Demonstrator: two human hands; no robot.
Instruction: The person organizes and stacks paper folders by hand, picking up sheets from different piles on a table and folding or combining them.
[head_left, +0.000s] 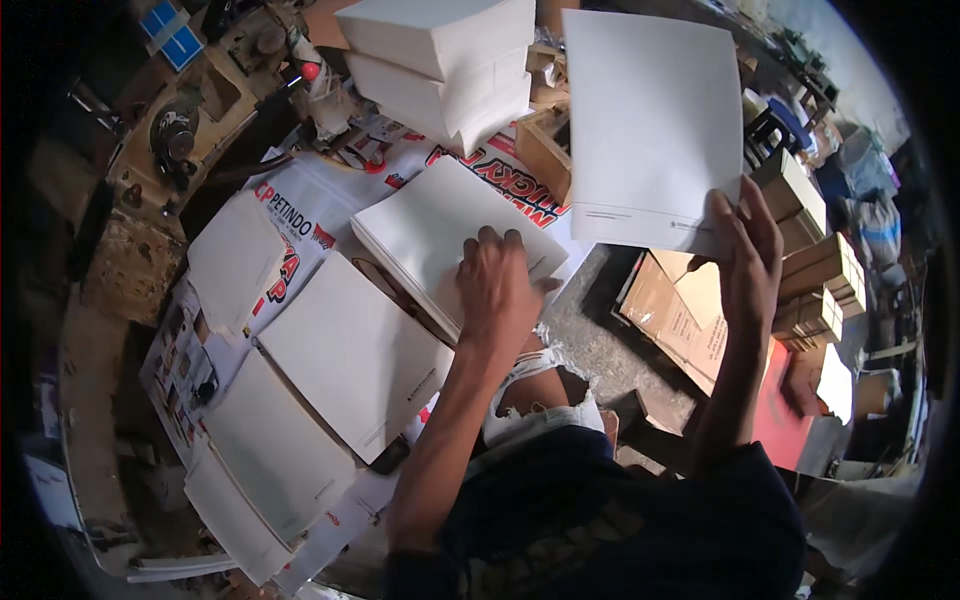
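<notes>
The right hand (745, 238) pinches a white sheet (655, 120) near its lower right corner, the sheet rising up and leftward from those fingers. The left hand (497, 292) has its fingers curled on the paper stack (425, 215) right beneath them; whether they also pinch a page cannot be told. Another paper pile (350, 345) lies to their left. A light pinch should spare the corner from creasing, and gentle left-hand pressure should keep the stack's edges square

Brown packages (815, 270) near red panel (783, 425)
</notes>
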